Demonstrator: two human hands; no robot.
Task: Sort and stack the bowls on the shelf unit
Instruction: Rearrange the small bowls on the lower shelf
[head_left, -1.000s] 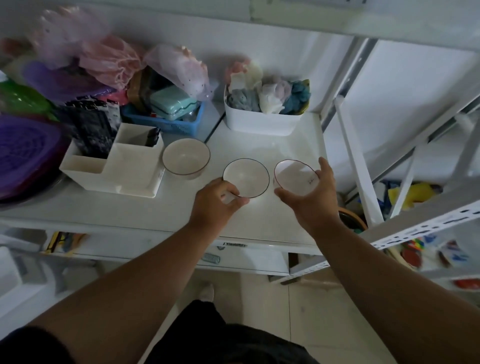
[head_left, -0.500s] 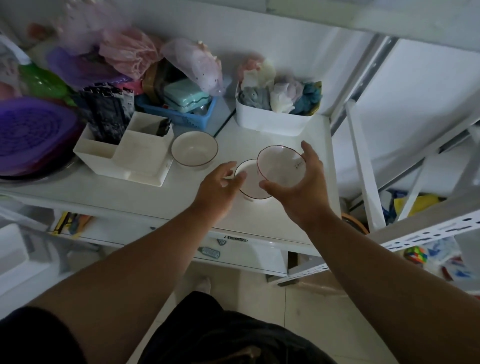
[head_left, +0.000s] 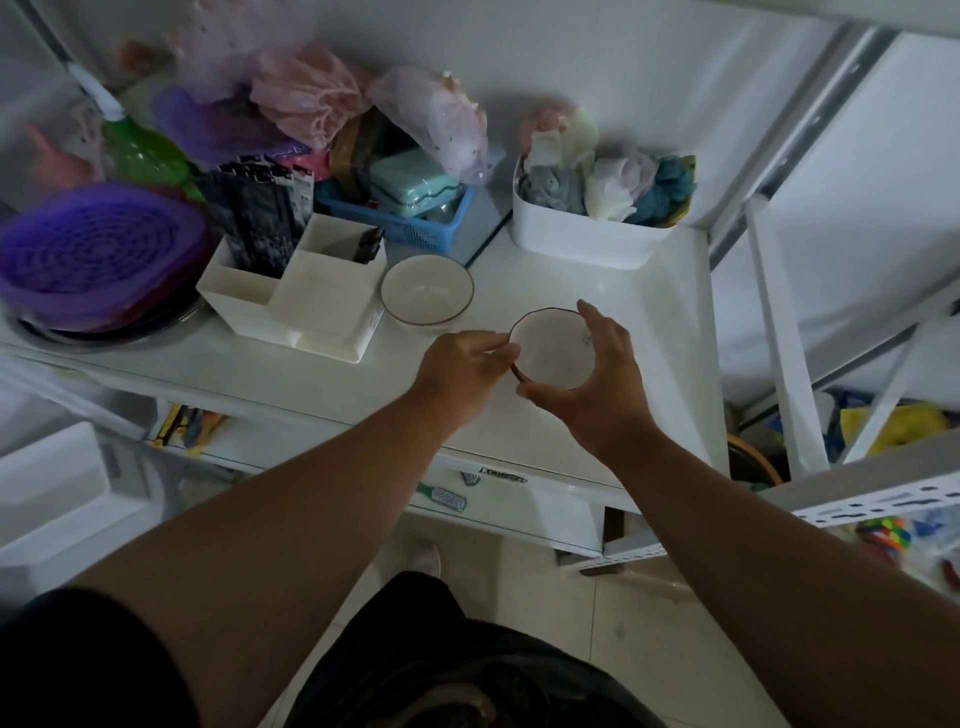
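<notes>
The right hand (head_left: 597, 384) is holding a small white bowl (head_left: 551, 349) with a dark rim, thumb at the near edge and fingers curling around the far side. The bowl is facing up, its mouth tilting a little toward the camera; being round, it is showing no long axis. It is sitting just over the front part of the white surface (head_left: 649, 312) of the shelf unit. Whether another bowl is lying under it, I cannot tell, because the hands are covering that place. The left hand (head_left: 462, 364) is closing narrow, its fingertips pinching at the left edge of this bowl.

A little farther and to the left, a second bowl (head_left: 427, 294) is standing upright on the surface, empty, white with a brown rim. Just beside it, a white organizer (head_left: 311, 306) is holding dark packets in its back compartment. Behind, a blue basket (head_left: 415, 228) is carrying a mint green box. At the far right, a white bin (head_left: 582, 239) is holding soft cloth items in grey, white, pink and teal.
</notes>
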